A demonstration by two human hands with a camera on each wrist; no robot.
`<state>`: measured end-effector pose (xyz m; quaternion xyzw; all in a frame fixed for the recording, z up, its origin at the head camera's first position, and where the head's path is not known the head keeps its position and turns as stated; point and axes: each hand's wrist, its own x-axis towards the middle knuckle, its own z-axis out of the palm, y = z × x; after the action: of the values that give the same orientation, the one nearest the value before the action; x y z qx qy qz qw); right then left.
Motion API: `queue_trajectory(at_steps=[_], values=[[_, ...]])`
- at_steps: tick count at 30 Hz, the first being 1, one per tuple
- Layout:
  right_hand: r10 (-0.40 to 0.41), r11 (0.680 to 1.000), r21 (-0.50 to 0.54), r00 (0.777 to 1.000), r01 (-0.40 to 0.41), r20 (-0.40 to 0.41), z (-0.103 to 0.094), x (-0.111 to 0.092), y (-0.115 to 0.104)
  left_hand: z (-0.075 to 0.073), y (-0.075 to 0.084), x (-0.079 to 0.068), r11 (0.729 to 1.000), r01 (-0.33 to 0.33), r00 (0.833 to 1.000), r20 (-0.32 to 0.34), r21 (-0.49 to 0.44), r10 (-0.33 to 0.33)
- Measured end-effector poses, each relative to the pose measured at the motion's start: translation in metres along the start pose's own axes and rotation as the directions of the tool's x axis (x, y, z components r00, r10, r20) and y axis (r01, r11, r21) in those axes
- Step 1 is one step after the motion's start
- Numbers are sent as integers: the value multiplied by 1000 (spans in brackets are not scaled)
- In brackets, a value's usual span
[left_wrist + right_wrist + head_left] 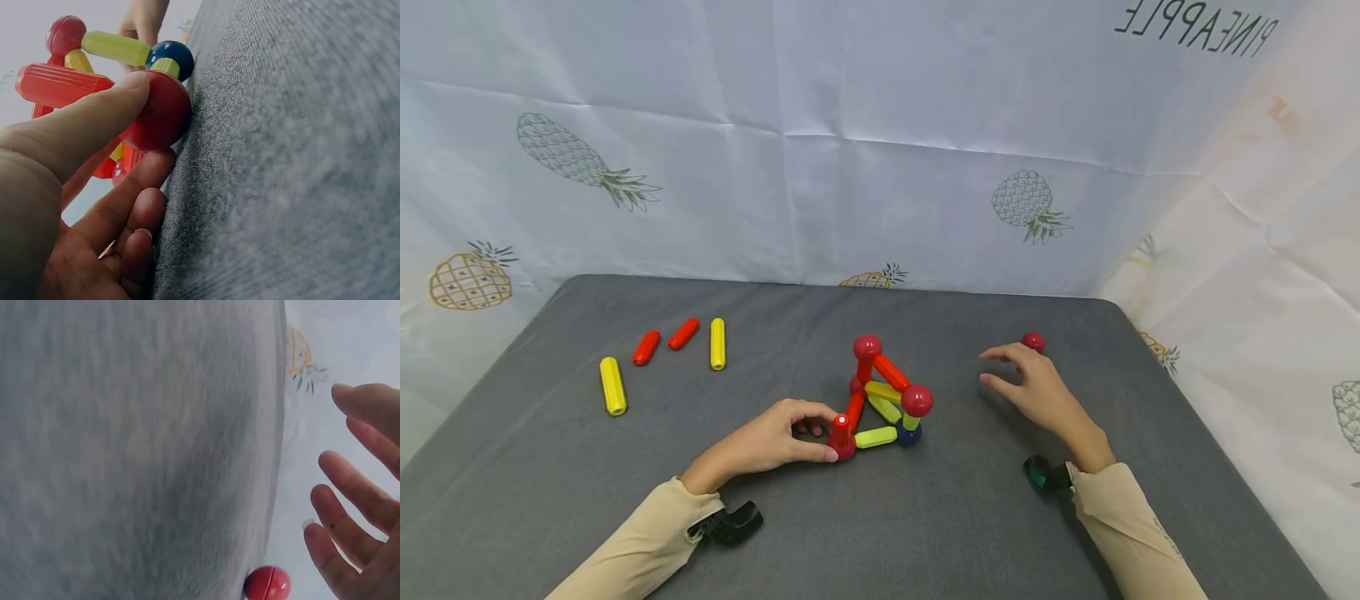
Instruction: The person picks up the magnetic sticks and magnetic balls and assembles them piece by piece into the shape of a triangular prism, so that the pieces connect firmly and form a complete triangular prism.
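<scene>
My left hand (778, 437) pinches a red ball (161, 112) at the near left corner of a built frame of rods and balls. A red rod (841, 429) stands up from that ball, and a yellow-green rod (876, 437) joins it to a dark blue ball (908, 433). Higher up, a red rod (891, 372) links two larger red balls, one at the back (867, 347) and one at the right (917, 400). To the right of the frame, my right hand (1037, 392) hovers with fingers spread, holding nothing. A loose red ball (1033, 341) lies just beyond it.
At the back left of the grey table (955, 525) lie two red rods, one nearer (646, 347) and one farther (684, 333), with a yellow rod on either side, left (613, 387) and right (718, 343). A pineapple-print cloth (880, 208) hangs behind the table.
</scene>
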<state>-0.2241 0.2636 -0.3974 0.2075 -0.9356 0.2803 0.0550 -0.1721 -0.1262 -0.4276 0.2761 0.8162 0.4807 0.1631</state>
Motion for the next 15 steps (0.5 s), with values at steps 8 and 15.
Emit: queue_trajectory(at_steps=[8,15], values=[[31,999,-36,999,-33,-40,-9,5,18,0,0,0,1000,-7,1000,0,5,7],[21,996,-80,993,-30,-114,-14,9,32,-1,1,0,1000,-6,1000,-2,1,6]])
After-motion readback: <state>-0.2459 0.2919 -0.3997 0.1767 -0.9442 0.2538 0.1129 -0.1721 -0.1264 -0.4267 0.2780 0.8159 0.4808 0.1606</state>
